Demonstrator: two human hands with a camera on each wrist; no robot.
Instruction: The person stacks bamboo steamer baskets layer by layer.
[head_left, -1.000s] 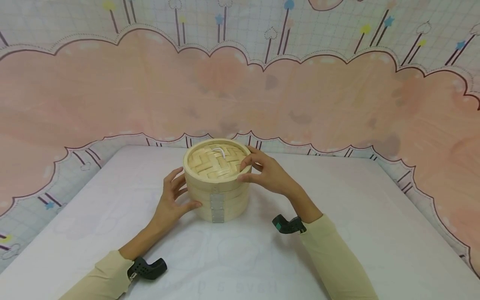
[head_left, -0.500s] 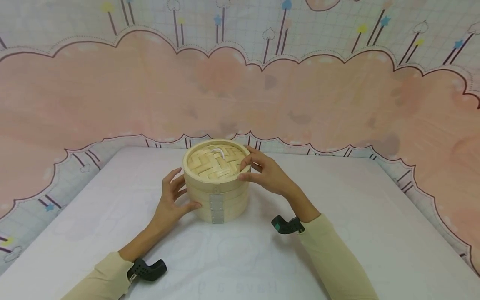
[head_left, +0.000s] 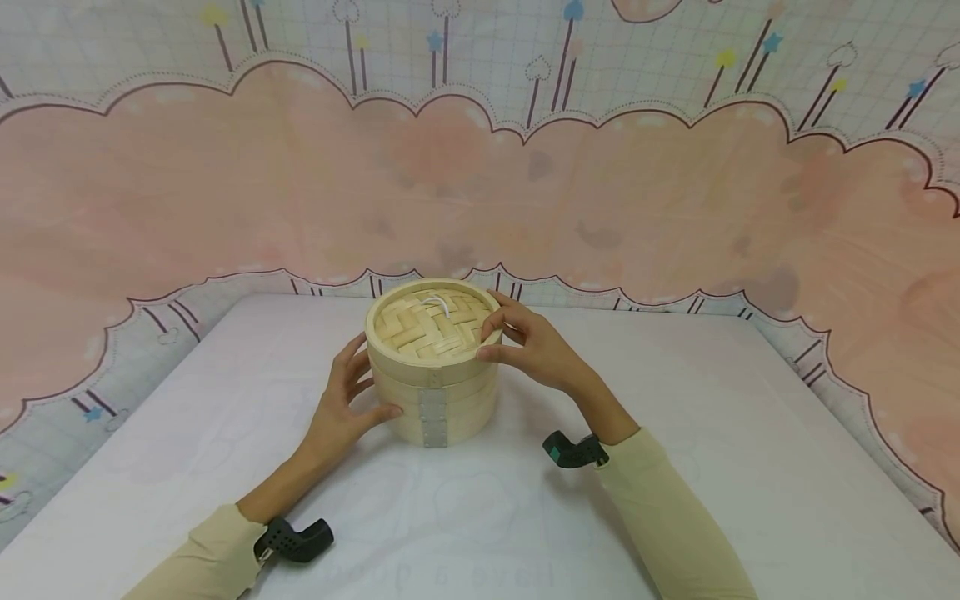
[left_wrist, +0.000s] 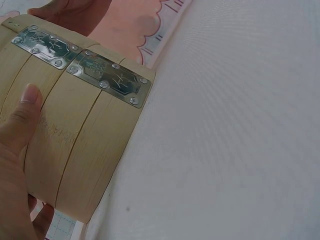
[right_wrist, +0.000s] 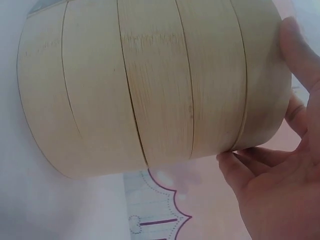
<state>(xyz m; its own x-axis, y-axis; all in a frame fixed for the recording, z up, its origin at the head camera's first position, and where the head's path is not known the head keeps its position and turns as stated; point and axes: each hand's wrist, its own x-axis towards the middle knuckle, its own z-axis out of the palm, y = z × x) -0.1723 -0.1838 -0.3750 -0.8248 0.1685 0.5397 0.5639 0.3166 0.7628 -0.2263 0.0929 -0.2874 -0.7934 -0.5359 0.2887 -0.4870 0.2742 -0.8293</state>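
Note:
A round bamboo steamer (head_left: 465, 408) stands on the white-covered table, its woven lid (head_left: 427, 329) on top with a small white loop handle (head_left: 442, 303). Metal plates (left_wrist: 107, 77) are riveted to the side facing the head camera. My left hand (head_left: 348, 396) holds the steamer's left side, thumb on the front wall and fingers reaching round behind. At the right edge of the lid, my right hand (head_left: 532, 342) pinches the rim, with the thumb outside and a bent finger over the top; its other fingers lie along the far side in the right wrist view.
The white cloth-covered table (head_left: 750, 433) spreads out around the steamer. Behind and at both sides hangs a patterned pink and white backdrop (head_left: 300, 192). A black wrist camera (head_left: 296, 540) sits on the left wrist and another wrist camera (head_left: 573, 450) on the right.

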